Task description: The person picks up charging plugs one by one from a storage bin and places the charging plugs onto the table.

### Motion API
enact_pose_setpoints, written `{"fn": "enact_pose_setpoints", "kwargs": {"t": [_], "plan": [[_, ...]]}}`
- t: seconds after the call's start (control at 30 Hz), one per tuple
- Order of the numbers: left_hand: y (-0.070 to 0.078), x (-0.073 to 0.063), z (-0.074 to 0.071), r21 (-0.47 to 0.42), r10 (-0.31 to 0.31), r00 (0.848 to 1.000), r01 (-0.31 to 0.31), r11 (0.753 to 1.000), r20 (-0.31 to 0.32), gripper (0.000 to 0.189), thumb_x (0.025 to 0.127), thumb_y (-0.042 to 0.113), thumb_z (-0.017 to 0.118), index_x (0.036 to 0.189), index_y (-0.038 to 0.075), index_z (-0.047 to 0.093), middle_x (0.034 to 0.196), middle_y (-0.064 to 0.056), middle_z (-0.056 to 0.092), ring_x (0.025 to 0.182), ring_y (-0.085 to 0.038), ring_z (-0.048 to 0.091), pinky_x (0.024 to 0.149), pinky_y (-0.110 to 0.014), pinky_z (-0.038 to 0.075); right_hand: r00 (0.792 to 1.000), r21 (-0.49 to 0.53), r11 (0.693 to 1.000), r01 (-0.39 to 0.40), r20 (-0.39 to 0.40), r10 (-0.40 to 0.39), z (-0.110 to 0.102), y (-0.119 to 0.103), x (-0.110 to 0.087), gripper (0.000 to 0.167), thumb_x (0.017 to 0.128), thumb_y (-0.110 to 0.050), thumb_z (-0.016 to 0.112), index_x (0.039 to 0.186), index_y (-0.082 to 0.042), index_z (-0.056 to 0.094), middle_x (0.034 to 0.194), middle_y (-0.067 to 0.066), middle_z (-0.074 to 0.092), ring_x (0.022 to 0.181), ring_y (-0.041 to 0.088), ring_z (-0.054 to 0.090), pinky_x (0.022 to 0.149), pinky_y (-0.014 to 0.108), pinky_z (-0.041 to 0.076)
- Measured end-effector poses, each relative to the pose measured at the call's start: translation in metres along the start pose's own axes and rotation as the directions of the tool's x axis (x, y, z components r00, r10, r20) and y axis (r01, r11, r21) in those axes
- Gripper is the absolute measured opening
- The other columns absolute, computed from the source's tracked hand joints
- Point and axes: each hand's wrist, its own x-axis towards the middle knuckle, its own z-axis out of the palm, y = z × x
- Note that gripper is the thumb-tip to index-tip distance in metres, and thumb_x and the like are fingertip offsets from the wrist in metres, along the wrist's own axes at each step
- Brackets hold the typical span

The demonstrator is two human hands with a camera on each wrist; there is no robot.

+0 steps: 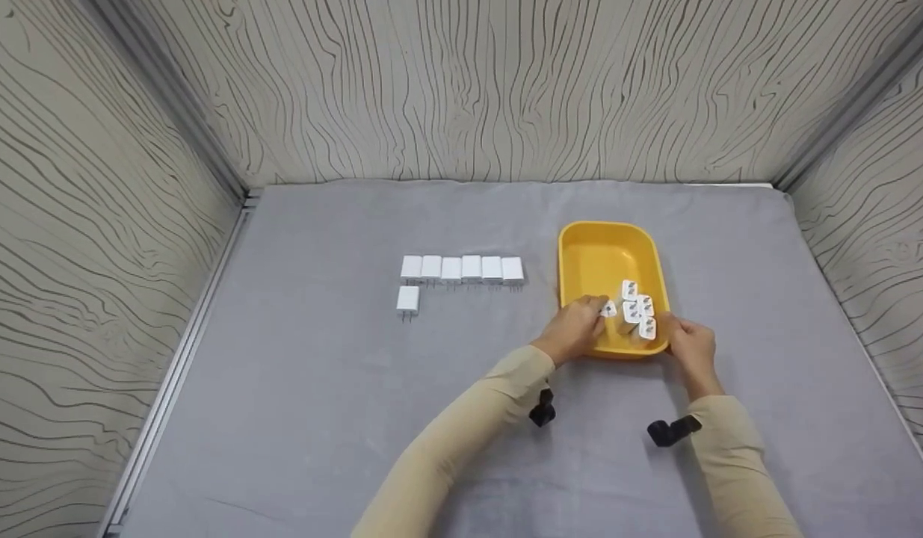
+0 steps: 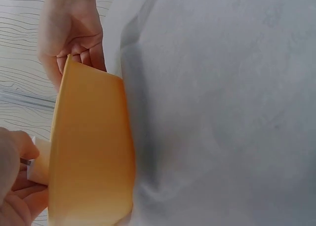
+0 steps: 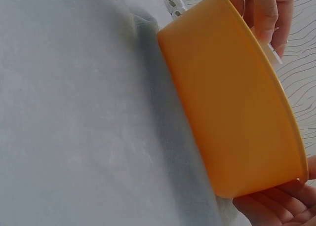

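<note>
A yellow plastic bin (image 1: 618, 233) stands on the grey cloth. Inside, at its near right, several white charger plugs (image 1: 631, 311) are bunched with their prongs up. My left hand (image 1: 577, 326) is over the bin's near left rim and pinches one white charger (image 1: 608, 308); the left wrist view shows this charger (image 2: 40, 159) between thumb and fingers. My right hand (image 1: 693, 350) grips the bin's near right side, the fingers (image 3: 276, 206) against the outer wall and the thumb by the rim.
Left of the bin, several white chargers (image 1: 462, 268) lie side by side in a row, prongs toward me. One more charger (image 1: 407, 299) lies just below the row's left end. Wood-patterned panels (image 1: 461, 90) enclose the back and sides of the cloth-covered table (image 1: 319, 388).
</note>
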Motion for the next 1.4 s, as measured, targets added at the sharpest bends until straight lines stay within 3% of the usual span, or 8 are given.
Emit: {"fn": "enact_pose_setpoints", "kwargs": {"t": [0.07,0.17,0.3,0.4,0.67,0.97,1.2,1.4], "plan": [[-0.002,-0.002,-0.001,-0.009,0.016,1.000,-0.016,1.000,-0.013,0.036,0.096,0.013,0.051,0.130,0.003,0.057,0.121,-0.011,0.068,0.112,-0.017,0.066,0.095,-0.021,0.054,1.000,-0.001,1.000,0.010,-0.014,-0.010,0.000,0.001,0.000,0.047,0.097,-0.035,0.049,0.116,0.005,0.066,0.069,-0.020,0.055,0.063,-0.005,0.050,0.058,0.012,0.047],[-0.006,-0.005,-0.003,-0.019,0.049,0.998,-0.050,0.999,-0.044,0.034,0.095,0.012,0.053,0.127,0.002,0.058,0.118,-0.011,0.069,0.108,-0.018,0.068,0.092,-0.021,0.055,0.999,0.001,1.000,0.020,-0.032,-0.020,0.000,0.002,0.001,0.036,0.096,-0.035,0.051,0.090,-0.007,0.074,0.063,-0.020,0.052,0.060,-0.004,0.049,0.056,0.012,0.046],[-0.011,-0.009,-0.006,-0.017,0.098,0.992,-0.100,0.995,-0.084,0.031,0.094,0.011,0.055,0.123,0.000,0.058,0.112,-0.012,0.070,0.102,-0.018,0.069,0.088,-0.021,0.056,0.999,0.002,1.000,0.023,-0.044,-0.023,-0.001,0.002,0.002,0.035,0.095,-0.035,0.053,0.067,-0.018,0.066,0.059,-0.019,0.049,0.057,-0.002,0.048,0.055,0.013,0.044],[-0.014,-0.011,-0.009,-0.009,0.113,0.989,-0.114,0.993,-0.093,0.031,0.093,0.011,0.055,0.122,0.000,0.058,0.111,-0.011,0.071,0.100,-0.017,0.069,0.087,-0.020,0.056,0.999,-0.011,1.000,0.025,-0.042,-0.025,0.000,0.003,0.002,0.034,0.095,-0.036,0.052,0.074,-0.015,0.068,0.061,-0.019,0.050,0.058,-0.003,0.048,0.055,0.013,0.045],[-0.025,-0.017,-0.016,-0.055,0.101,0.990,-0.107,0.993,-0.094,0.033,0.093,0.011,0.055,0.124,0.000,0.055,0.107,-0.010,0.071,0.092,-0.016,0.070,0.078,-0.018,0.057,0.999,-0.045,0.999,0.014,-0.045,-0.016,0.002,0.002,0.002,0.051,0.096,-0.036,0.050,0.118,0.008,0.063,0.066,-0.018,0.053,0.060,-0.004,0.048,0.056,0.012,0.045],[-0.034,-0.023,-0.021,-0.120,0.090,0.986,-0.107,0.987,-0.139,0.039,0.090,0.010,0.059,0.127,-0.001,0.054,0.114,-0.013,0.069,0.100,-0.021,0.069,0.086,-0.019,0.056,0.999,-0.054,0.998,0.008,-0.053,-0.011,0.003,0.003,0.002,0.052,0.096,-0.035,0.049,0.122,0.008,0.061,0.079,-0.010,0.061,0.064,-0.005,0.048,0.057,0.011,0.046],[-0.043,-0.029,-0.027,-0.121,0.118,0.964,-0.150,0.981,-0.237,0.043,0.089,0.007,0.060,0.130,-0.004,0.055,0.119,-0.016,0.068,0.102,-0.019,0.069,0.088,-0.018,0.056,0.998,-0.032,0.999,0.029,-0.047,-0.030,0.004,0.004,0.002,0.049,0.096,-0.034,0.050,0.114,0.009,0.064,0.065,-0.018,0.052,0.060,-0.004,0.049,0.056,0.012,0.045],[-0.056,-0.034,-0.028,-0.133,0.106,0.956,-0.147,0.980,-0.272,0.037,0.090,0.007,0.059,0.126,-0.005,0.058,0.116,-0.016,0.069,0.100,-0.019,0.069,0.088,-0.018,0.056,0.999,-0.049,0.999,0.013,-0.031,-0.015,0.003,0.003,0.002,0.053,0.096,-0.035,0.048,0.123,0.008,0.061,0.071,-0.016,0.056,0.062,-0.006,0.048,0.057,0.011,0.046]]}}
